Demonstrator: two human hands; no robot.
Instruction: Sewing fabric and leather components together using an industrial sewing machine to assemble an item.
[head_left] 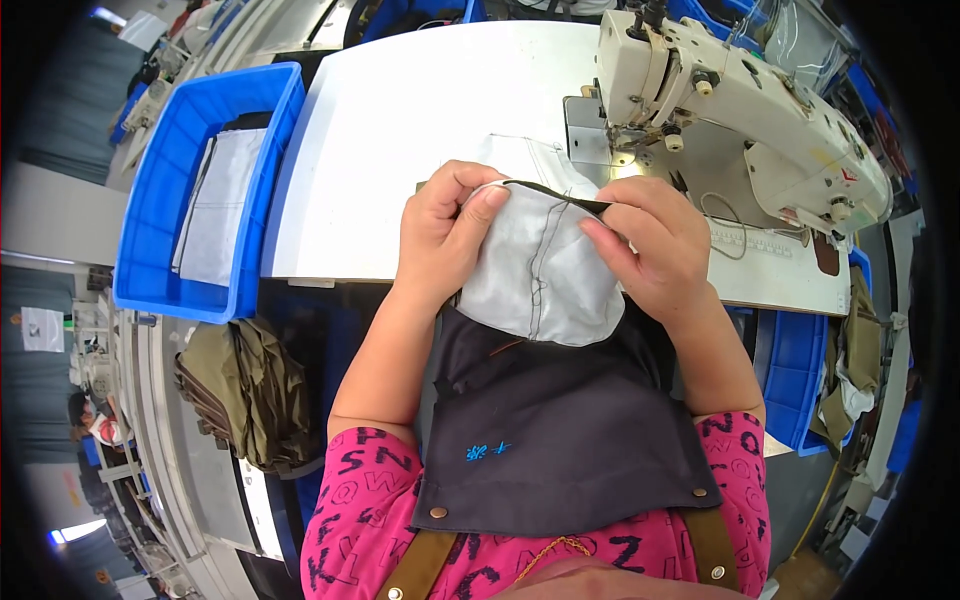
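Both hands, left hand [440, 235] and right hand [650, 245], pinch the grey pocket piece [540, 275] at its top edge, centre frame, long axis running toward the body.

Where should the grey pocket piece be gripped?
Probably along its dark upper edge, from both sides, as the left hand and right hand pinch it now. The grey pocket piece is limp and rounded below, so only that stitched edge gives firm purchase.

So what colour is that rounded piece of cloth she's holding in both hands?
Light grey, with darker stitched lines down it; the rounded cloth piece shows best in the head view.
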